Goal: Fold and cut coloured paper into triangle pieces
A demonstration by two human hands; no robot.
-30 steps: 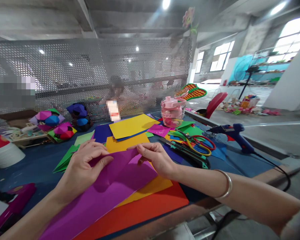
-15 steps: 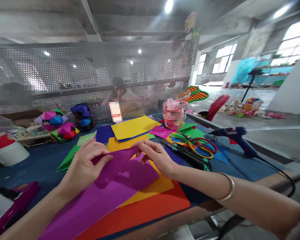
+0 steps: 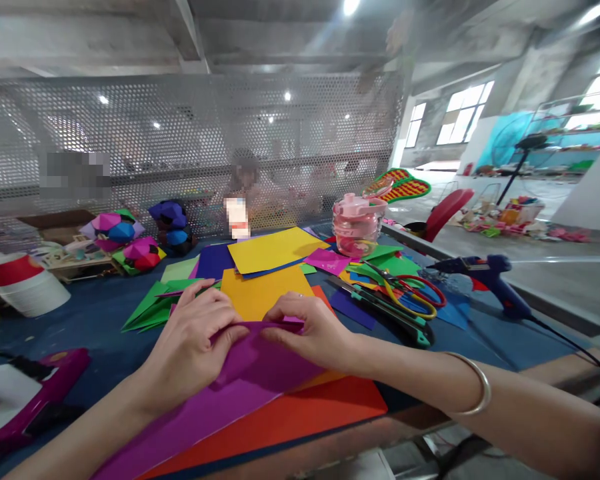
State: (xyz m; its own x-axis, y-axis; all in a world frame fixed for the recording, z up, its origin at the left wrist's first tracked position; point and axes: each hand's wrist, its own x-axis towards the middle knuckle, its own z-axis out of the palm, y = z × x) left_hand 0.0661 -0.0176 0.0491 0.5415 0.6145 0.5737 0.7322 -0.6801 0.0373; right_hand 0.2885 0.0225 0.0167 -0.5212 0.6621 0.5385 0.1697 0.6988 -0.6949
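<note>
A large purple sheet of paper (image 3: 230, 400) slants across the front of the table, its far edge folded over. My left hand (image 3: 200, 340) pinches that folded edge between thumb and fingers. Close beside it, my right hand (image 3: 310, 333) grips the same fold farther right, thumb on the near side. Beneath the purple paper lie an orange-red sheet (image 3: 330, 407) and a yellow-orange sheet (image 3: 265, 290). Folded green paper pieces (image 3: 150, 303) rest just beyond my left hand. The fingertips behind the fold are partly hidden.
To the right are a utility knife (image 3: 380, 310), scissors (image 3: 410, 293) and a blue glue gun (image 3: 495, 277) with its cord. A pink-lidded bottle (image 3: 357, 227) stands behind. White cups (image 3: 30, 287) and a magenta device (image 3: 45, 393) sit left. Perforated metal mesh (image 3: 190, 147) backs the table.
My right hand has turned and closed on the folded edge, drawing nearer my left hand. The purple paper's right corner, visible earlier, is now largely covered. The view has shifted slightly left.
</note>
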